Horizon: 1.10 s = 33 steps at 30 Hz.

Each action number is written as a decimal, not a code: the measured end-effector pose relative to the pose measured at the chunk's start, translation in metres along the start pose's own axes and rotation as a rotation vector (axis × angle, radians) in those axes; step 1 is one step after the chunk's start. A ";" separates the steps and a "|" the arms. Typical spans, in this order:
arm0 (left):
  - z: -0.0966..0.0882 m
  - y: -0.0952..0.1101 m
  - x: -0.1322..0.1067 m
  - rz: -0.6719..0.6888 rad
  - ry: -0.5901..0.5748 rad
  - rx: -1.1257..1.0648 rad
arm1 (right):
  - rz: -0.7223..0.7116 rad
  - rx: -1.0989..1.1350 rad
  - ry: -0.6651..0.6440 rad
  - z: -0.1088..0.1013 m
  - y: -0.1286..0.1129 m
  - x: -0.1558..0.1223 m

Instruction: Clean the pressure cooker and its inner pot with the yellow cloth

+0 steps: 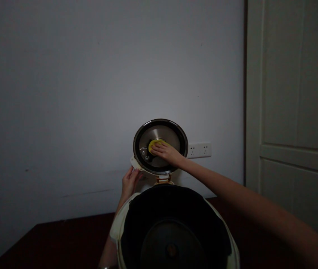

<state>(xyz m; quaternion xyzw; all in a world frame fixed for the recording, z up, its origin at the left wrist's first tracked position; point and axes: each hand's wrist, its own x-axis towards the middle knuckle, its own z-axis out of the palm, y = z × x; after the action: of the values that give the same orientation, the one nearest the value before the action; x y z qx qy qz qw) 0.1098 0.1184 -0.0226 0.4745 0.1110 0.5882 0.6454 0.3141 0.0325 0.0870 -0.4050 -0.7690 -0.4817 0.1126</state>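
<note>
An electric pressure cooker (117, 220) stands before me with its lid (173, 138) raised on the hinge at the back. The metal underside of the lid faces me, with small valves at its lower left. My right hand (164, 151) presses a yellow sponge (153, 145) against the middle of that underside. At the lid's lower left edge, my left hand (131, 181) grips the white side tab (134, 163); some of its fingers are hidden behind it. Inside the dark cooker body no inner pot shows, only a round brownish spot (171, 250) at the bottom.
The cooker sits on a dark red table (72, 239) whose back edge meets a pale wall (63, 93). A white double socket (199, 150) is on the wall just right of the lid. Farther right stands a panelled door (299, 93). The light is dim.
</note>
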 end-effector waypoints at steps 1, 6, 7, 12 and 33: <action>0.000 0.000 0.000 -0.003 0.001 0.001 | 0.027 -0.002 0.007 -0.002 0.004 0.005; -0.002 -0.001 0.001 -0.024 0.018 -0.011 | 0.231 0.006 0.069 -0.005 0.025 -0.004; -0.002 -0.001 0.001 -0.029 0.022 -0.016 | 0.259 0.005 0.082 -0.004 0.027 -0.012; -0.002 -0.002 0.002 -0.043 0.059 -0.039 | 0.193 -0.015 0.082 0.003 0.014 -0.049; -0.002 -0.002 0.001 -0.027 0.017 -0.026 | 0.237 -0.006 0.067 0.001 0.002 -0.042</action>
<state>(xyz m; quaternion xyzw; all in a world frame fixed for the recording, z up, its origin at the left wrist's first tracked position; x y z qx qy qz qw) 0.1097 0.1203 -0.0244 0.4597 0.1152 0.5849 0.6582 0.3436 0.0124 0.0640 -0.4771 -0.7100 -0.4807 0.1929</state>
